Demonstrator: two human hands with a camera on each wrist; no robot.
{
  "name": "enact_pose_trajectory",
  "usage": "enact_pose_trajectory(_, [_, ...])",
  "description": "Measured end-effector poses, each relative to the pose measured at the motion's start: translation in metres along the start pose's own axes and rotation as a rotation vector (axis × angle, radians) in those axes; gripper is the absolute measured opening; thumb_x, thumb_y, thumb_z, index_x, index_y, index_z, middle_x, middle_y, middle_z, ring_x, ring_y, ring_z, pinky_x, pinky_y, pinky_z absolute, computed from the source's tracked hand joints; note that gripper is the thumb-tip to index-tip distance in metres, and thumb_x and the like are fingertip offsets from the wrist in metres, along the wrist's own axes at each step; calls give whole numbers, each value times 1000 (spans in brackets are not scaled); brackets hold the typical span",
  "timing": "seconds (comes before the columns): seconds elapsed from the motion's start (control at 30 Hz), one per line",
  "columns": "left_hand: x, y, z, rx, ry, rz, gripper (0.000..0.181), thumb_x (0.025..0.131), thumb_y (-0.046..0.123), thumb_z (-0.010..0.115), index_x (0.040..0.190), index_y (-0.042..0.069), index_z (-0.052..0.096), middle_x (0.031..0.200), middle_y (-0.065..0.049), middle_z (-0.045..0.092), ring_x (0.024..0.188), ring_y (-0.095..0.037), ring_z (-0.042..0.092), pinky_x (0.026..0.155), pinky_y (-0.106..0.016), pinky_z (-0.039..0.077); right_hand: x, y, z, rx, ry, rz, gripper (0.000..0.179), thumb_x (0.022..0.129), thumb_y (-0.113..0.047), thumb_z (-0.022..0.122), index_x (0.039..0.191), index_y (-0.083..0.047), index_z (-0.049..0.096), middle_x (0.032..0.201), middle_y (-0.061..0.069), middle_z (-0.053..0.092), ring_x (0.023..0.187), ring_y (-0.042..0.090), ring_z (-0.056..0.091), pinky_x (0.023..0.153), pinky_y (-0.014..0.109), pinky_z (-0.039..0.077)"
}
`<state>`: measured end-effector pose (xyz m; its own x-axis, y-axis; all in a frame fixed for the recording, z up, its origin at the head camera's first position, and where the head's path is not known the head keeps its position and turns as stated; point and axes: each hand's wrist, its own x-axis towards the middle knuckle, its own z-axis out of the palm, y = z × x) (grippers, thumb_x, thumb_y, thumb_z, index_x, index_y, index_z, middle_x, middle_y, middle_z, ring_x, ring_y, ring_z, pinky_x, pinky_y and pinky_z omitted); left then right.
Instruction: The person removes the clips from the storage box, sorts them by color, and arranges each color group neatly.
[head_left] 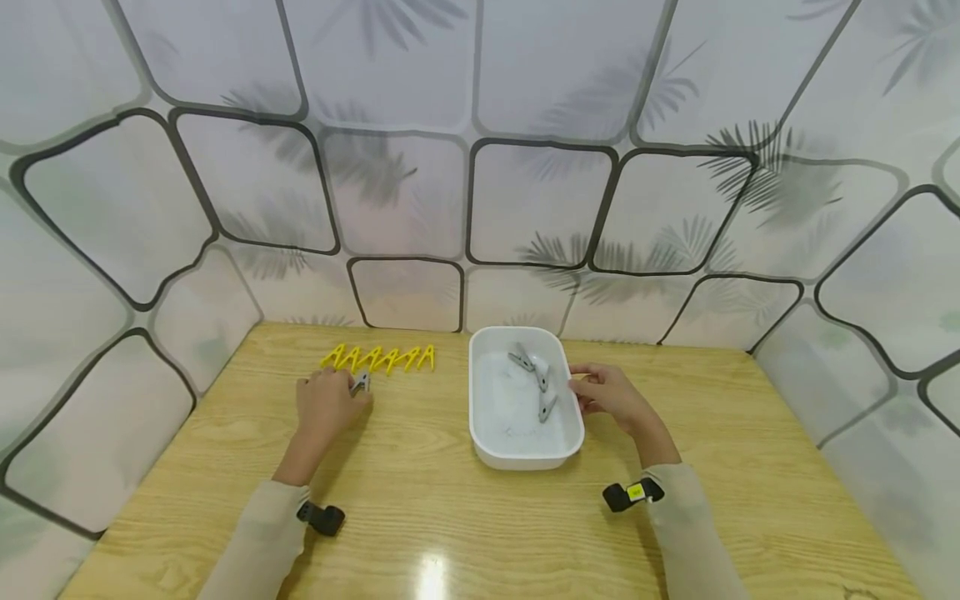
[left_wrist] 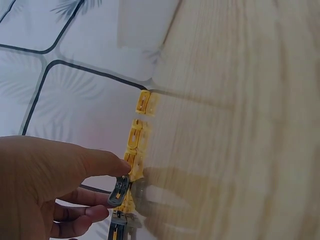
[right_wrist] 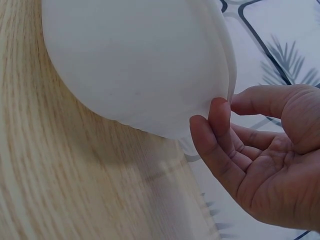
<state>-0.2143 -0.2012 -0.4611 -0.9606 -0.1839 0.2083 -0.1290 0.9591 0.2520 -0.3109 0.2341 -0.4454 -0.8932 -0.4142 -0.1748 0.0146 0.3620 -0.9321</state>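
My left hand (head_left: pixel 328 406) pinches a grey clothespin (head_left: pixel 362 382) between thumb and finger, low over the table. A row of several yellow clothespins (head_left: pixel 373 358) stands just beyond that hand. In the left wrist view a second grey clothespin (left_wrist: pixel 117 227) shows below the pinched one, mostly hidden from the head camera by the hand. At the right, my right hand (head_left: pixel 611 393) pinches the right rim of a white plastic basin (head_left: pixel 487 452), thumb and fingers on either side of the wall. Three grey clothespins (head_left: pixel 543 379) lie inside the basin.
A wooden table (head_left: pixel 480 533) bears everything. Its back edge meets a patterned wall covering (head_left: pixel 408 292), which also closes in both sides. Dark wrist cameras (head_left: pixel 324 518) sit on both forearms.
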Motion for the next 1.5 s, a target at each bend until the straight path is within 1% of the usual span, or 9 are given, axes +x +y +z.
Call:
enact_pose_trajectory(0.13, [-1,0,2,0,2,-3,36,87,33,74,94,-3,72,97,-23,68,83,-38,61,80,-58,47,-1,-2,1,-3,-1,2,49,103,-13,56,145,11,45,80,-2,64,72,9,62,70,28,57])
enact_pose_trajectory(0.4, [-1,-2,3,-2,16,7,37,87,32,72,97,-4,72,101,-26,66,85,-40,60,78,-57,46,-1,-3,1,-14,7,13,48,104,-13,55,145,9,46,81,-2,64,73,9,62,69,27,57])
enact_pose_trajectory(0.57, [0,-2,2,-6,7,-3,37,88,33,71,98,-3,71,104,-28,65,88,-42,60,81,-60,45,1,-1,0,-18,12,15,47,104,-13,55,144,9,46,81,-1,65,73,10,62,69,27,57])
enact_pose_trajectory(0.8, [1,-2,2,-13,-21,-20,40,90,36,69,103,-2,70,113,-30,63,97,-45,60,87,-63,43,1,0,0,-20,18,17,46,104,-14,54,144,8,48,82,0,64,73,11,62,69,27,57])
enact_pose_trajectory(1.03, [1,-3,1,-12,-18,-28,39,91,36,67,103,-1,69,111,-29,62,95,-43,59,86,-62,43,2,2,-1,-20,10,6,47,104,-13,55,144,9,47,81,0,64,73,11,62,69,28,57])
enact_pose_trajectory(1.17, [0,-1,0,-13,-3,-22,40,91,36,67,105,-2,69,112,-30,62,96,-43,60,87,-63,43,1,2,-2,-9,2,1,47,104,-13,55,144,10,46,81,0,64,73,10,62,69,28,58])
enact_pose_trajectory(1.3, [-2,3,-3,-22,49,8,39,91,33,71,107,-2,72,112,-30,64,96,-44,62,87,-64,45,0,-1,-2,-1,7,4,48,104,-13,55,144,9,46,81,1,64,71,10,62,70,31,58])
enact_pose_trajectory(1.4, [-3,9,-5,-33,85,39,37,90,30,74,108,-1,73,110,-28,66,96,-44,64,87,-63,47,-1,-3,-1,-3,10,9,48,103,-13,56,145,10,46,82,1,64,70,11,63,70,32,58])
enact_pose_trajectory(1.5, [-3,17,-8,-56,97,64,35,90,30,74,108,0,73,112,-27,67,100,-44,64,88,-64,47,0,-3,0,-8,10,12,49,103,-13,56,145,10,46,82,1,64,70,11,63,70,33,58])
